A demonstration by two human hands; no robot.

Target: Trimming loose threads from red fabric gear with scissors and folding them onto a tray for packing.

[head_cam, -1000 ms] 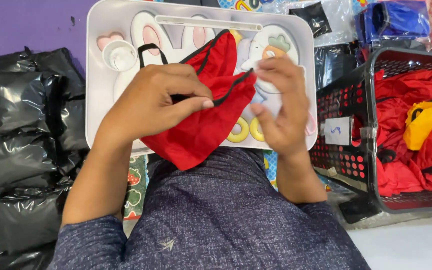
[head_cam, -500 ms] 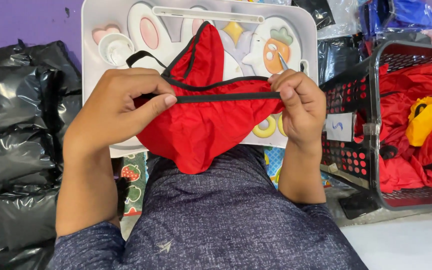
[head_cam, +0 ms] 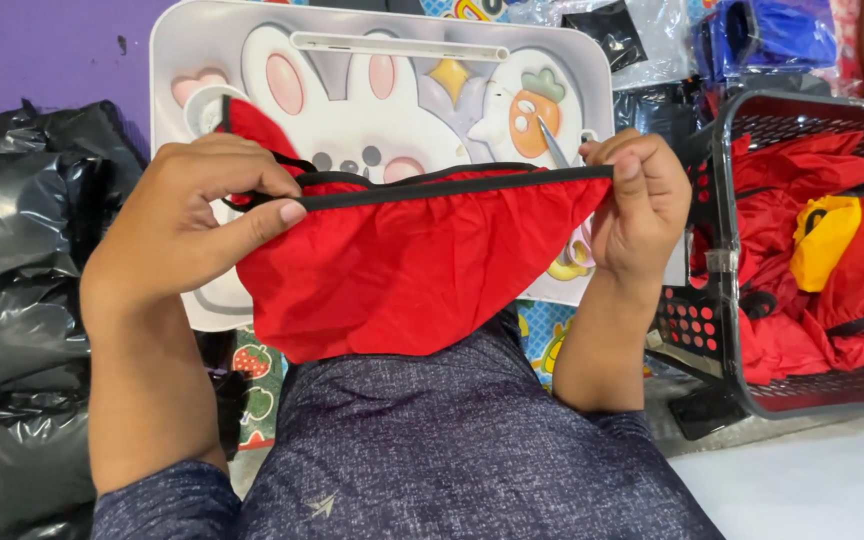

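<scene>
A red cloth piece with a black elastic edge [head_cam: 412,265] hangs stretched between both hands over my lap. My left hand [head_cam: 197,215] pinches the black edge at its left end, thumb pressed along the trim. My right hand [head_cam: 642,205] grips the right end of the same edge and also holds a thin metal tool, whose tip [head_cam: 550,142] pokes up. Behind the cloth lies a white lap tray [head_cam: 392,90] printed with a rabbit and a carrot.
A black wire basket [head_cam: 727,260] at right holds more red cloth pieces [head_cam: 832,300] and a yellow one [head_cam: 822,240]. Black plastic bags [head_cam: 22,300] pile up at left. Clear packets with blue items [head_cam: 762,35] lie at the top right. A purple surface [head_cam: 42,50] shows at top left.
The hands have drawn apart, pulling the bunched red cloth open until its black elastic edge runs straight and taut between them.
</scene>
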